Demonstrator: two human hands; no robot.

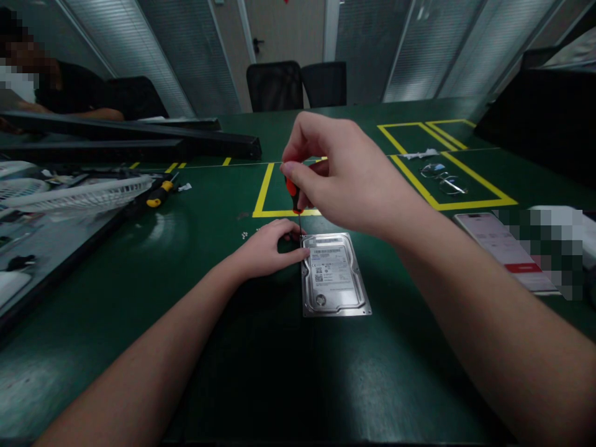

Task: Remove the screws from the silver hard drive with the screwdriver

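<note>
A silver hard disk drive [333, 276] lies flat on the green table [261, 360], label up. My right hand [335, 171] is closed round a small red-and-black screwdriver [293, 195], held upright with its thin shaft reaching down to the drive's far left corner. My left hand [270, 248] rests on the table, its fingers curled against the drive's left edge at that same corner. Several tiny screws [245, 234] lie on the table just left of my left hand.
A yellow-handled screwdriver [159, 195] and a white fan grille [79, 194] lie at the left. A pair of glasses [442, 177] sits inside yellow tape lines at the back right. A phone [505, 248] lies at the right. Another person [69, 93] sits at the far left.
</note>
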